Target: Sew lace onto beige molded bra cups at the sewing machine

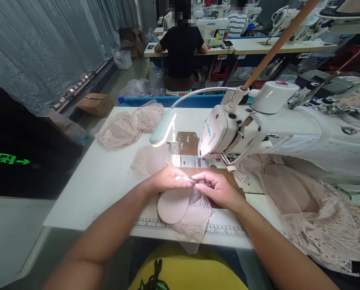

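My left hand (169, 178) is closed, pinching the edge of a pale pink lace piece (198, 221) with a smooth round cup (173, 206). The cup and lace hang below my fingers over the table's front edge. Closed around slim metal thread snips (209, 185), my right hand (220, 188) points their tip at the pinched edge, close to my left fingertips. Sheer fabric (152, 159) lies just beyond my left hand. The white sewing machine head (217, 129) stands behind my hands, its needle area partly hidden.
A lit lamp (163, 128) arches over the work. Bundles of lace (121, 131) lie at the back left of the white table (86, 193). More lace fabric (303, 201) is heaped to the right. A printed ruler (228, 230) runs along the front. Another person (182, 44) sits ahead.
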`<state>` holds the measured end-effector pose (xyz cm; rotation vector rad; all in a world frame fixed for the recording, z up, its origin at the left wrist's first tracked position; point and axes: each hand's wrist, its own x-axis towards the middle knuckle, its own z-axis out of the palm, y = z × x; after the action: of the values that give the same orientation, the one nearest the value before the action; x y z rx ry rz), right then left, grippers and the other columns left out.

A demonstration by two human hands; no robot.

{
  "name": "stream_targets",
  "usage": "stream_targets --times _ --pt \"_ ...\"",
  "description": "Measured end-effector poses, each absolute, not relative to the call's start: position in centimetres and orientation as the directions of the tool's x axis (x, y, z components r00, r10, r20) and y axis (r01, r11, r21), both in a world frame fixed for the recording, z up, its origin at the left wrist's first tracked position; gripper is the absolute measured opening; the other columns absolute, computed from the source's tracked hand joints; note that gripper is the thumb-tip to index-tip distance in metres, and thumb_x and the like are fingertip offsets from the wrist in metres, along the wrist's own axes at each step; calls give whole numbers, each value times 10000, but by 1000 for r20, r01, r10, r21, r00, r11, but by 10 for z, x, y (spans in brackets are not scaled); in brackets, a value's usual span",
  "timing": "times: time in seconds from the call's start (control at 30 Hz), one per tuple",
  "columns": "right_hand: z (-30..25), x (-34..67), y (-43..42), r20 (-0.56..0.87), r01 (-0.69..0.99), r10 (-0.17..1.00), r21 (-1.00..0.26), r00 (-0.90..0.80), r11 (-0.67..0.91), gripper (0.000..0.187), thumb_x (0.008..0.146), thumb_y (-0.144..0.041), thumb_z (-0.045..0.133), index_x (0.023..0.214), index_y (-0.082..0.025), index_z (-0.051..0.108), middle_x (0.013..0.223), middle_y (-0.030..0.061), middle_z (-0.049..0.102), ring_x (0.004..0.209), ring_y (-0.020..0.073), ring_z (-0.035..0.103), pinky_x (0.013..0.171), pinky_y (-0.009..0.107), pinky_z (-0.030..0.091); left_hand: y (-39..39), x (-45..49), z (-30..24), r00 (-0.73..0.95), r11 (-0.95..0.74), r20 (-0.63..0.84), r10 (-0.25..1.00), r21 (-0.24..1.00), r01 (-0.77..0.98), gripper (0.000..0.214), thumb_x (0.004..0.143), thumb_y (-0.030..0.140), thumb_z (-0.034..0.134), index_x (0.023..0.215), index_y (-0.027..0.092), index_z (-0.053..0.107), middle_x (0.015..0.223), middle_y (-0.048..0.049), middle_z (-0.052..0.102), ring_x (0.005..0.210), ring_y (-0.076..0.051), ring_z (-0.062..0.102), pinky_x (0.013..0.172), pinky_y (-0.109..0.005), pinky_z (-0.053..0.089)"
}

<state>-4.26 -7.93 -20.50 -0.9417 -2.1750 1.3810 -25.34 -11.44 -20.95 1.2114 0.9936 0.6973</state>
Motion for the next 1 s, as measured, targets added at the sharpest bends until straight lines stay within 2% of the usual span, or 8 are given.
stream_targets --times 0.17,0.3,0.4,0.53,0.63,0.7,0.83,1.0 --pt "-205 -50 -84 -17 411 775 -855 -632 316 169 837 -336 566 826 -199 664 798 27 668 725 169 593 651 305 453 -115 -251 -211 488 228 -234 841 971 73 406 730 414 716 522 115 537 517 50 355 517 -64 316 502 -223 252" --pt "-215 -52 -84 -24 289 802 -939 -596 186 265 818 -393 602 990 -191 611 854 37 648 786 178 616 700 316 497 -114 -248 -213 479 204 -220 850 975 86 259 760 380 685 746 121 691 689 -8 579 666 -119 501 636 -238 387" --pt "-217 -53 -83 -93 251 767 -964 -634 90 424 766 -396 663 1128 -199 565 928 43 642 865 195 622 752 324 514 -111 -253 -210 513 135 -174 841 984 113 244 775 354 659 855 132 718 805 -39 647 760 -150 561 708 -250 430" --pt "-213 -47 -81 -132 394 772 -905 -622 163 129 799 -302 569 802 -185 623 770 23 618 729 174 567 625 289 464 -111 -276 -198 529 14 -199 825 943 334 377 754 255 653 1120 165 657 908 -44 647 744 -140 551 640 -222 429" --pt "-210 -38 -80 -136 409 726 -887 -674 214 74 770 -220 528 722 -189 574 691 -8 550 656 144 498 578 263 398 -113 -290 -191 472 -28 -201 859 900 435 509 759 208 616 1265 195 563 865 -24 610 695 -123 519 614 -214 416" --pt "-210 -36 -80 -126 379 692 -898 -711 226 79 784 -261 538 774 -192 575 743 -3 556 684 146 499 604 265 395 -114 -290 -191 449 -40 -191 873 889 456 520 775 206 590 1292 193 536 814 -11 581 679 -121 506 619 -224 414" --pt "-209 -45 -83 -111 357 759 -919 -641 167 271 766 -422 613 895 -188 566 770 3 557 673 147 501 590 264 393 -116 -276 -197 435 -67 -130 891 910 409 528 798 236 583 1315 162 504 831 -23 591 720 -134 531 666 -254 433" --pt "-205 -54 -89 -75 389 727 -879 -683 275 241 839 -370 529 699 -181 583 673 -1 548 652 154 503 609 281 392 -123 -275 -185 332 -117 -27 943 907 405 470 813 247 586 1275 168 545 1040 -77 633 880 -167 577 776 -274 459"
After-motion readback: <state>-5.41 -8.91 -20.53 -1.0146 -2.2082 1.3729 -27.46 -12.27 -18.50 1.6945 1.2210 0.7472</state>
